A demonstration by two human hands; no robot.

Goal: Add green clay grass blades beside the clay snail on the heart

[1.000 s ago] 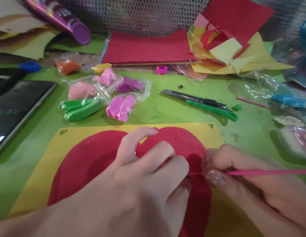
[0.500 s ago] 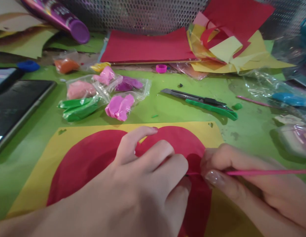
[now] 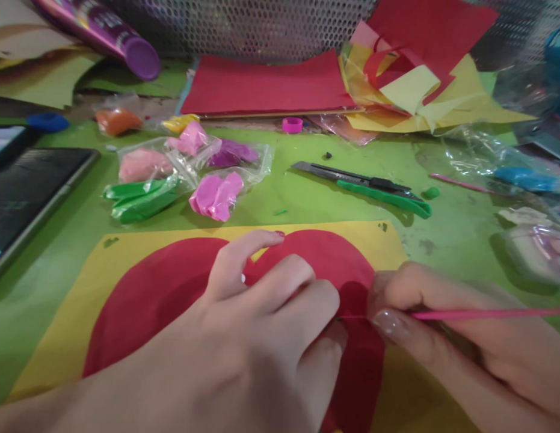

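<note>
A red paper heart lies on a yellow sheet on the green table. My left hand rests on the heart with its fingers curled and pressed down; whatever is under the fingertips is hidden. My right hand pinches a thin pink stick that points left, its tip reaching the heart beside my left fingertips.
Bags of coloured clay lie beyond the sheet, and a green utility knife to their right. Red paper, yellow scraps and a purple tube sit at the back. A dark tablet is at the left, plastic bags at the right.
Nothing has really moved; both hands stay in place on the heart and the view drifts slightly.
</note>
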